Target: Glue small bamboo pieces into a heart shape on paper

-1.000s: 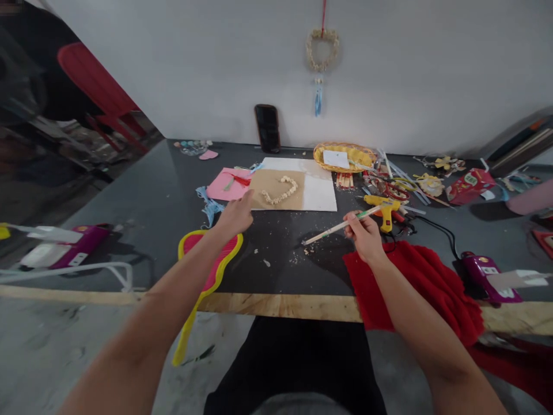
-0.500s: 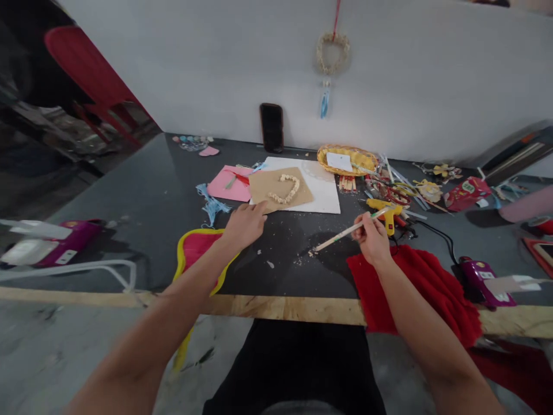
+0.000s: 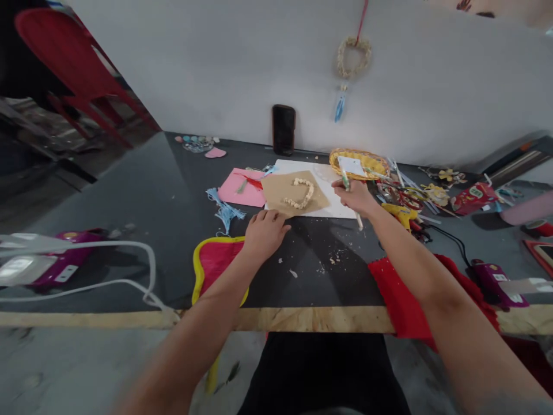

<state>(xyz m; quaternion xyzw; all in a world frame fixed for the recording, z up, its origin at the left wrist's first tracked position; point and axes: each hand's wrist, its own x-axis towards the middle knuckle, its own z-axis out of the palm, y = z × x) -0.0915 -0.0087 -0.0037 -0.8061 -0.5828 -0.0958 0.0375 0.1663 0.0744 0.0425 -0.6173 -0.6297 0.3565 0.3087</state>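
A heart-like curve of small cream pieces [image 3: 307, 199], with a gap at its left, lies on a brown card [image 3: 276, 187]. My left hand [image 3: 264, 231] rests at the card's near-left edge, fingers bent loosely over it, gripping nothing that I can see. In my right hand [image 3: 356, 197] is a slim pale stick with a green end [image 3: 345, 181], its white end pointing down and toward me. That hand is over the right side of a white board [image 3: 339, 207], which lies under the card. Pale crumbs [image 3: 334, 259] are scattered on the dark table nearer me.
Behind my right hand stands a wicker basket [image 3: 380, 165]. A yellow glue gun [image 3: 400, 214], a red cloth [image 3: 432, 317] and craft bits lie right. Left are pink paper [image 3: 242, 196], blue tassels [image 3: 225, 213] and a pink-yellow cloth [image 3: 216, 259]. A phone [image 3: 284, 129] leans on the wall.
My right hand has moved away from the crumbs, up and forward to the white board, turning the stick steeper. My left hand stays at the card's edge. The view has shifted slightly.
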